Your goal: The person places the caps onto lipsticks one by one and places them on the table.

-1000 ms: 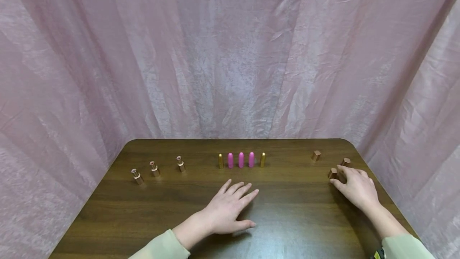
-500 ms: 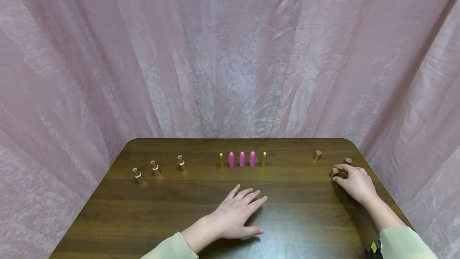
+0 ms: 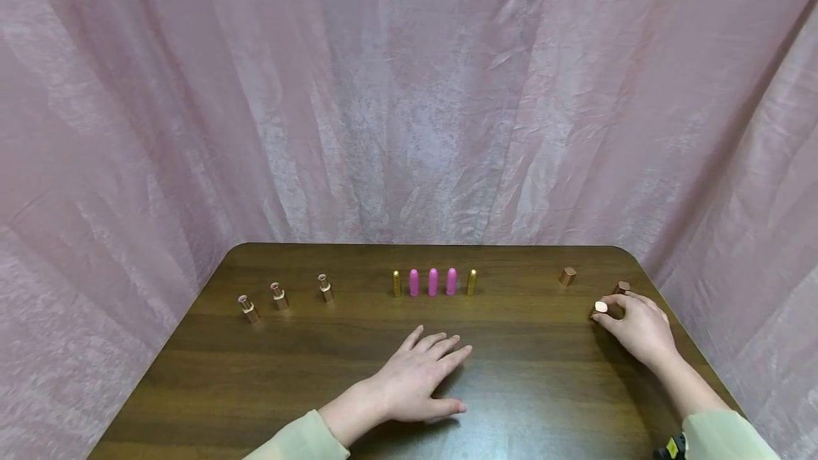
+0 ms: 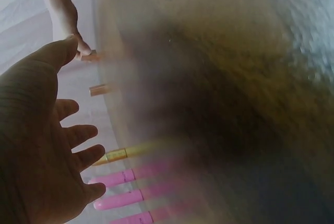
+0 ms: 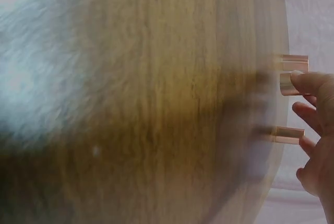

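My right hand (image 3: 642, 332) pinches a copper-coloured lipstick cap (image 3: 598, 310) between thumb and fingers at the table's right side. That pinched cap (image 5: 286, 84) also shows in the right wrist view, partly behind the thumb. Two similar caps stand close by: one cap (image 3: 568, 276) farther back to the left, another cap (image 3: 623, 287) just beyond the fingers. My left hand (image 3: 415, 382) is held palm down over the middle of the table with its fingers spread, holding nothing. The left wrist view shows its palm (image 4: 36, 151) and separate fingers.
A row of pink bullet-shaped pieces (image 3: 432, 282) has a gold bullet-shaped piece at each end, the right gold piece (image 3: 471, 282) among them. Three copper lipstick tubes (image 3: 279, 296) without caps stand on the left. A pink curtain (image 3: 409, 91) hangs behind the brown wooden table (image 3: 255, 382).
My right fingers have closed on the nearest cap, which has tilted so its top catches the light. The left hand has shifted slightly right and stays spread.
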`<state>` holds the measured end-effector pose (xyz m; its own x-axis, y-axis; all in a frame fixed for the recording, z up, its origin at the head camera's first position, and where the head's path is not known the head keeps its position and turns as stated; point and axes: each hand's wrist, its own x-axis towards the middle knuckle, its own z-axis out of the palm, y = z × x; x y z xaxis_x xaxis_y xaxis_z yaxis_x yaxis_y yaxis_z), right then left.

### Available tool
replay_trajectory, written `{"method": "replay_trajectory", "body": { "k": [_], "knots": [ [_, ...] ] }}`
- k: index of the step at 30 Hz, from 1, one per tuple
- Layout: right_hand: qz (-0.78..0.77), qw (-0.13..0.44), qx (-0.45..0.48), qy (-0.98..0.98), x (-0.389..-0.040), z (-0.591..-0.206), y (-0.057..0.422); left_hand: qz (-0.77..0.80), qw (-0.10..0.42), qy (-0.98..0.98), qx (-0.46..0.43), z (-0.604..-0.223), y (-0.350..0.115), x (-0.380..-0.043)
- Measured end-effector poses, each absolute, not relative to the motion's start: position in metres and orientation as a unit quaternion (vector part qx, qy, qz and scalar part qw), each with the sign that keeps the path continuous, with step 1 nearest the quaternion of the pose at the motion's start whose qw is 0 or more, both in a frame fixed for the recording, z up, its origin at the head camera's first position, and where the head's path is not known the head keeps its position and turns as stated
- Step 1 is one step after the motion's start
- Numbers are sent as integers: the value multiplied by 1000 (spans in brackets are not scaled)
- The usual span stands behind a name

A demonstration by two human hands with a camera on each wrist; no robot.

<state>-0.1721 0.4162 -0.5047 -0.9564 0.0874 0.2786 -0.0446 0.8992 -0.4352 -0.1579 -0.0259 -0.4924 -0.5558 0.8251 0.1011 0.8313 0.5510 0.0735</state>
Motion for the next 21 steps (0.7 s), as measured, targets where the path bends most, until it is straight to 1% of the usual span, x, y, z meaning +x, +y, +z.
{"method": "replay_trajectory", "body": {
  "k": [4,11,17,19,21],
  "knots": [
    [249,158,-19,-956,-167,-502,415,-52,33,-882,-468,-489,-33,-160],
    [297,151,-45,-942,-158,-496,417,-62,20,-889,-453,-482,-54,-164],
    [378,98,-102,-915,-152,-490,418,-87,22,-906,-413,-475,-86,-168],
    [436,80,-126,-887,-149,-488,417,-105,32,-916,-386,-473,-100,-170],
    [490,75,-154,-855,-147,-487,414,-130,49,-925,-353,-471,-115,-173]
  ]
}}
